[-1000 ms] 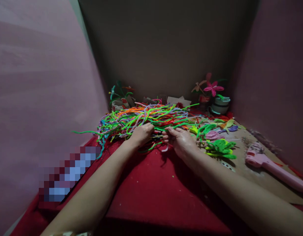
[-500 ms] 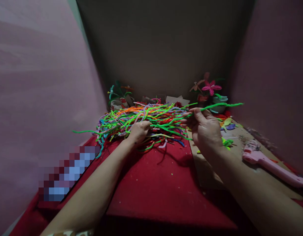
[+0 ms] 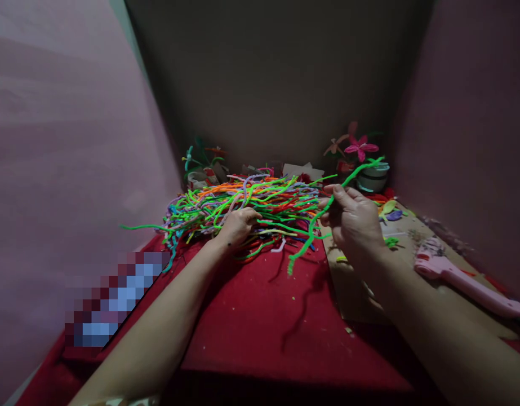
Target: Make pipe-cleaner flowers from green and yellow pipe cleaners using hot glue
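Note:
A large pile of many-coloured pipe cleaners (image 3: 226, 194) lies across the back of the red cloth. My right hand (image 3: 352, 217) is raised at its right side, thumb and fingers pinching a bright green pipe cleaner (image 3: 314, 220). That stem slants from upper right to a kinked lower end hanging over the cloth. At the front of the pile, my left hand (image 3: 239, 225) is closed, with another green pipe cleaner (image 3: 280, 225) sticking out from its fingers to the right. A long green end (image 3: 143, 228) pokes out on the left.
On the right, a tan board (image 3: 348, 293) carries a pink tool with a long handle (image 3: 471, 282) and small felt-like leaves (image 3: 390, 211). Fuzzy flowers (image 3: 361, 148) and a striped pot (image 3: 372, 177) stand behind. A pixelated patch (image 3: 120, 299) covers something at left.
The green pipe cleaner in my right hand has swung from nearly level to a steep slant, its lower end now away from the pile. My left hand has hardly moved.

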Available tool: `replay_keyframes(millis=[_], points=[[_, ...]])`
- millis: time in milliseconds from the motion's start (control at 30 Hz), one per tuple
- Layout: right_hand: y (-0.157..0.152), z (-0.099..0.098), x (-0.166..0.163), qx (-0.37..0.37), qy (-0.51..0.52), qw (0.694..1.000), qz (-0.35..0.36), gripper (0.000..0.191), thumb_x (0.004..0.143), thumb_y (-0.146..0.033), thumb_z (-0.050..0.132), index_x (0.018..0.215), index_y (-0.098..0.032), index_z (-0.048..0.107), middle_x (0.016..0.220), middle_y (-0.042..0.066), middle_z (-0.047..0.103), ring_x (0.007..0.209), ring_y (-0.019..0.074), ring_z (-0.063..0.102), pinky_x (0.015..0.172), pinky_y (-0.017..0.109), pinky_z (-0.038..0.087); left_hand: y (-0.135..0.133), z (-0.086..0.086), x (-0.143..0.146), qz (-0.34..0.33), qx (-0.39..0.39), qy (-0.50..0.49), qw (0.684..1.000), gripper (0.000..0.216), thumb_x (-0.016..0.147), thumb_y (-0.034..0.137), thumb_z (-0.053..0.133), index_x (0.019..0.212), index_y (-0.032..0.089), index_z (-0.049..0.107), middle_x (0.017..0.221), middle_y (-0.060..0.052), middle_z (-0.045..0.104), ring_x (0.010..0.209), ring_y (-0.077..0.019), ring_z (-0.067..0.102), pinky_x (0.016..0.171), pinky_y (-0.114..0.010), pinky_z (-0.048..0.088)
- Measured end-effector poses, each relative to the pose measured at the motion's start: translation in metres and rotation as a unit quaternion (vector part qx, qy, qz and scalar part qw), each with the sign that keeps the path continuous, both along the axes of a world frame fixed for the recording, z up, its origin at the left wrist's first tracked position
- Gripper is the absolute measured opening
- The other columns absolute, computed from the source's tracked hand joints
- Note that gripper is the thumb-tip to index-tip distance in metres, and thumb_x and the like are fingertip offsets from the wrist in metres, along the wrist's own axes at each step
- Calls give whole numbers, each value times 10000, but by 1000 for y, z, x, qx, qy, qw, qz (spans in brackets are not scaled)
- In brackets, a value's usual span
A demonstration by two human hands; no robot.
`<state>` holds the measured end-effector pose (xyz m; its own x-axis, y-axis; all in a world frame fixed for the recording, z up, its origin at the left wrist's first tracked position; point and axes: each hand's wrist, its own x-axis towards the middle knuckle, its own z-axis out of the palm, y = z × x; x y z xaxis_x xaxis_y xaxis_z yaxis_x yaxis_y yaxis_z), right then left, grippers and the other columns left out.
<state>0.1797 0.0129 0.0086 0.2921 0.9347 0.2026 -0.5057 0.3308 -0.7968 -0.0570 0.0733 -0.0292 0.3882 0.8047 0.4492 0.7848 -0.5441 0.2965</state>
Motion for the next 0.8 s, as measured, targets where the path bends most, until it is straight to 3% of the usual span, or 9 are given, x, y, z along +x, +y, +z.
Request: replay_keyframes(millis=[133,267,300,367,467,533,633,800], points=[[0,-9,-6,-12,-3,999,35,92,743,-216,600,721,-134,565,462,-31,571,303,95,496,290,187,385,-6,2,3,-9,11,-13,1000,206,758,167,540,898,183,691,883,-38,698,819,-144,620,788,-266,453],[0,-15,-12,-47,0,996,73,81,737,-192,601,706,-126,566,498,-11,605,335,97,535,325,189,445,-21,16,14,-19,36,-108,993,201,776,208,523,896,191,684,918,-35,693,850,-151,607,848,-304,430],[0,-17,-13,-53,-1,995,81,80,738,-187,600,702,-122,570,508,-4,614,343,98,542,334,190,455,-27,21,18,-23,12,-142,989,198,780,241,524,880,184,686,905,-38,691,836,-152,603,811,-294,443],[-1,-19,-17,-62,-4,994,93,82,734,-188,605,700,-118,582,527,8,629,362,99,558,350,188,471,-40,30,29,-39,-120,-217,968,260,779,334,533,899,154,678,804,-38,681,661,-121,583,623,-240,455],[-3,-22,-22,-68,-8,992,107,98,706,-209,642,701,-120,600,547,14,641,382,103,571,380,198,495,-55,36,42,-87,-317,-269,905,339,757,408,557,927,133,657,683,-14,632,468,-56,456,447,-182,340],[-4,-24,-24,-73,-8,990,116,123,677,-223,672,699,-122,606,552,13,640,385,103,569,389,201,498,-60,34,47,-113,-386,-296,867,328,726,409,598,872,120,652,628,-6,599,441,-42,410,430,-175,294],[-4,-26,-26,-78,-10,989,124,162,629,-228,714,668,-124,595,509,-5,610,393,103,565,389,198,486,-61,29,49,-127,-418,-332,836,252,682,354,650,759,114,635,608,-11,589,470,-54,437,464,-188,307],[-5,-32,-30,-83,-44,983,159,231,581,-262,758,644,-123,583,479,-13,588,420,114,581,397,196,472,-59,29,47,-120,-421,-335,834,188,717,310,614,688,125,600,567,8,557,482,-56,436,491,-194,306]])
